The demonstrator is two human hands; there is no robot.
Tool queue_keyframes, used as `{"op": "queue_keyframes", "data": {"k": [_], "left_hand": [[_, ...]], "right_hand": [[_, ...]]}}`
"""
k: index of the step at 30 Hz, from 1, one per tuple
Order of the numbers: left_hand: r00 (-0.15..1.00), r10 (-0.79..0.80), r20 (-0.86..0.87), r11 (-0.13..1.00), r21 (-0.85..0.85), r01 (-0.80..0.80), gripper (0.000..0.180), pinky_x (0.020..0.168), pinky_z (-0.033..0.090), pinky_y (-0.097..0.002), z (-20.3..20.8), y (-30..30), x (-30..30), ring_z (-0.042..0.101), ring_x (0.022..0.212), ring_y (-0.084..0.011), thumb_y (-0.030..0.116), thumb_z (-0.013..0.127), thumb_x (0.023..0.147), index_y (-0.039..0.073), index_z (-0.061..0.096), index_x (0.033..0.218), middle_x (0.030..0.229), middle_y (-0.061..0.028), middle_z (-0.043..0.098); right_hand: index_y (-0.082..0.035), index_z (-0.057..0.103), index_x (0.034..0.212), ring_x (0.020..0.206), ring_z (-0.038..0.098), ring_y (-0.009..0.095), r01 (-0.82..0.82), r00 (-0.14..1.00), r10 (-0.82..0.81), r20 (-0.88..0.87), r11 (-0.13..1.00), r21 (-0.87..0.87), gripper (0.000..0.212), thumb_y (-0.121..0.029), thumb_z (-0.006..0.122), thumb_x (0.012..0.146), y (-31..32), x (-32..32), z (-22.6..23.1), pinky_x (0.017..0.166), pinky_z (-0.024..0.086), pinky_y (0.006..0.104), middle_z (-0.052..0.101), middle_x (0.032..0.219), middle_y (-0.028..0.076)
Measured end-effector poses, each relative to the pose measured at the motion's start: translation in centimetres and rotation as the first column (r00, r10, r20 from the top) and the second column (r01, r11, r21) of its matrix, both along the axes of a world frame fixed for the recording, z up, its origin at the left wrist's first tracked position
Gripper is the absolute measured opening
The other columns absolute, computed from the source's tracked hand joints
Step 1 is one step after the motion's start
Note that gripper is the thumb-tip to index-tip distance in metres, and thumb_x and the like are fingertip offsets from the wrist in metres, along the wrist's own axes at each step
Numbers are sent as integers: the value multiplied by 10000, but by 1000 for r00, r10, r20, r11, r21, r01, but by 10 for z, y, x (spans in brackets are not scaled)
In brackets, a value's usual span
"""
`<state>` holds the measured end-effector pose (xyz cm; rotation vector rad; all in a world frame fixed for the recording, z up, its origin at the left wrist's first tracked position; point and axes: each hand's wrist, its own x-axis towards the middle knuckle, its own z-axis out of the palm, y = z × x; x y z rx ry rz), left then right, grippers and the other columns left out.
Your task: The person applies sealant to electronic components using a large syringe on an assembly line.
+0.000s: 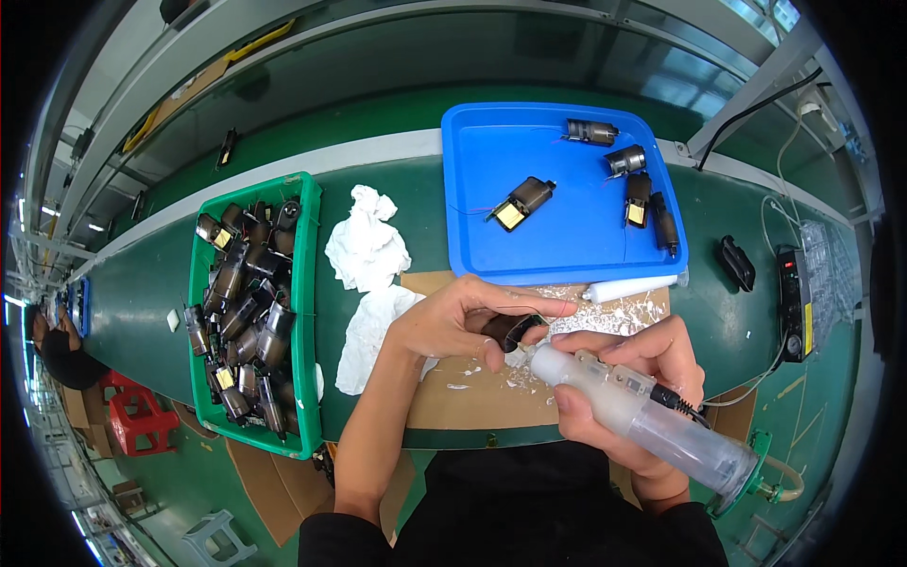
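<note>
My left hand point(436, 319) is closed on a small dark cylindrical part point(505, 328), mostly hidden by the fingers, with a thin reddish wire running along it. My right hand point(652, 373) grips a clear glue syringe point(666, 437) with white contents, a green end cap and a hose at its rear. The syringe's white nozzle end points left and lies close to the dark part; whether they touch cannot be told. Both hands are above a cardboard sheet point(472, 404) spotted with dried white residue.
A blue tray point(453, 189) at the back holds several dark cylindrical parts. To the left, a green crate point(310, 312) is filled with more. Crumpled white cloths point(364, 246), a white tube point(628, 287), a black moulded piece point(735, 263) and a black control box point(794, 302) lie around.
</note>
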<state>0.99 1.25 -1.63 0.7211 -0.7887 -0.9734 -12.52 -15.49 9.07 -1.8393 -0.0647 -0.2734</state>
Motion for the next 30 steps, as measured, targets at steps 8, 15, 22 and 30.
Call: {"op": "queue_keyframes", "data": {"k": [8, 15, 22, 30], "left_hand": [[1000, -20, 24, 996, 92, 18, 712, 1063, 373, -365, 2, 0, -1, 472, 1271, -242, 49, 818, 615, -33, 553, 1271, 1349, -156, 532], [999, -27, 38, 992, 127, 22, 716, 1053, 378, -343, 5, -1, -1, 486, 1253, -223, 34, 808, 616, -33, 547, 1279, 1341, -147, 542], [998, -37, 48, 992, 121, 31, 705, 1054, 376, -341, 4, -1, 0, 485, 1254, -217, 43, 804, 633, -23, 545, 1285, 1343, -138, 543], [998, 30, 62, 993, 110, -37, 845, 877, 465, -320, 2, -4, -4, 573, 936, -154, 303, 859, 568, -86, 544, 1248, 1305, -187, 557]], "right_hand": [[6, 444, 939, 885, 697, 209, 0, 996, 9, 85, 995, -104, 429, -49, 807, 717, -1, 0, -3, 722, 558, 278, 696, 925, 214], [-3, 420, 936, 870, 693, 211, -5, 998, 9, 61, 998, -69, 440, -55, 799, 719, -1, 1, -3, 736, 556, 288, 695, 920, 220], [-16, 400, 918, 832, 692, 205, 7, 1000, -6, 11, 996, -90, 450, -76, 795, 712, -1, 0, 1, 714, 554, 288, 696, 879, 224], [-15, 401, 919, 872, 680, 220, 9, 1000, -10, -24, 1000, -29, 447, -78, 792, 712, -2, -1, -1, 756, 549, 307, 686, 897, 224]]}}
